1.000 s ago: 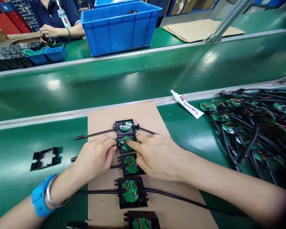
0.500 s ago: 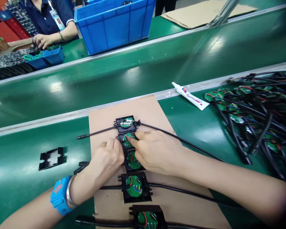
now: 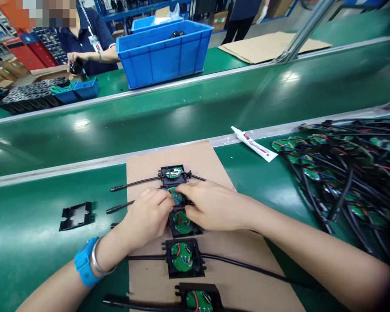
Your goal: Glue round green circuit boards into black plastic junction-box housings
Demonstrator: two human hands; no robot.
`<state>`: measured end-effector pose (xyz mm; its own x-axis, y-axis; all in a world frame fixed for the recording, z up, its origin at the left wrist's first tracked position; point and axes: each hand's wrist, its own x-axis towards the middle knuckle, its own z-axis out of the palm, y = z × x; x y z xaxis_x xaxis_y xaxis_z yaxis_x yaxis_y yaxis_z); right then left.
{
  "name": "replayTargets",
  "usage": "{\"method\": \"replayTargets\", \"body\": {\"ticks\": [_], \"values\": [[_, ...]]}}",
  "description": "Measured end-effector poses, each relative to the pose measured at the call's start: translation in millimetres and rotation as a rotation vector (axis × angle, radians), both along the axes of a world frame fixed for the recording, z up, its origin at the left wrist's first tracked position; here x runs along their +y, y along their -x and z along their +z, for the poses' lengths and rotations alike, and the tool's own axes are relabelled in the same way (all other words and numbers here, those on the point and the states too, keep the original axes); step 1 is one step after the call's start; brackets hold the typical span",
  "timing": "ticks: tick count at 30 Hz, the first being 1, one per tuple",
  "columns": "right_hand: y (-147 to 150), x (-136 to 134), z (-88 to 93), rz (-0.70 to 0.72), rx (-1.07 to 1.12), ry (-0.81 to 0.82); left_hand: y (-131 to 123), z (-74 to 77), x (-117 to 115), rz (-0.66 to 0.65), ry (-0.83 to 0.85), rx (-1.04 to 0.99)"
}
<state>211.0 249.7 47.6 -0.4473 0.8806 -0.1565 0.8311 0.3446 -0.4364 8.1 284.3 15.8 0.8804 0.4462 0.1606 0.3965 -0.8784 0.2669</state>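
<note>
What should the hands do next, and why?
Perhaps the left hand and right hand should gently press the second-farthest green board down in its black case, because both are at that case and partly cover the board. I can't tell whether it sits flat.

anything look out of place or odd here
One black case lies apart, left of the cardboard, with no green board visible inside, unlike the cases on it. The tube also lies slanted, its nozzle end across the metal strip.
</note>
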Motion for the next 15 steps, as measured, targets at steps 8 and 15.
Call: {"method": "replayTargets", "body": {"ticks": [8,15], "values": [[-12,-12,-5.2,-0.120,-0.011,0.014,6,-10.5,8,-0.089,0.013,0.022],[-2,-21,-32.8,-0.242,-0.056,-0.257,3,-13.1,5,-0.060,0.010,-0.017]]}}
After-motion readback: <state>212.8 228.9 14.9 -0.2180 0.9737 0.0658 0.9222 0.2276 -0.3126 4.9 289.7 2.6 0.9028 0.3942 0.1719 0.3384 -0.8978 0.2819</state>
